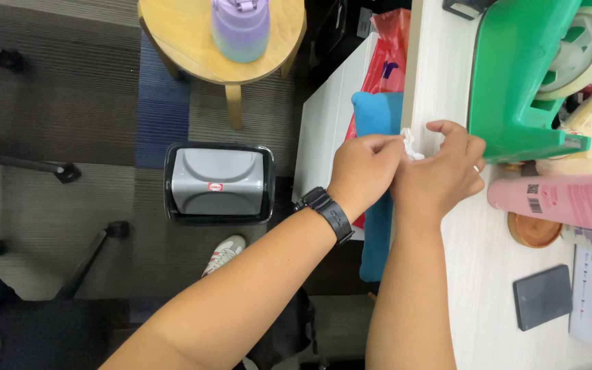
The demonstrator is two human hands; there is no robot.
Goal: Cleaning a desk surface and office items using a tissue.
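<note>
Both my hands meet at the left edge of a white desk [477, 274]. My left hand [361, 171], with a black watch on the wrist, and my right hand [443, 171], with a ring, pinch a small crumpled white scrap [410, 145] between their fingertips. The scrap is mostly hidden by my fingers. Just right of my right hand stands a big green tape dispenser [515, 75] holding a roll of tape [584, 51].
A pink bottle [560, 202] lies on the desk above a round wooden coaster [532, 231], a dark card holder [543, 296] and papers. On the floor sit a grey lidded bin [218, 182], a blue cushion [377, 113], a wooden stool [193, 41] with a purple bottle [240, 27], and chair legs.
</note>
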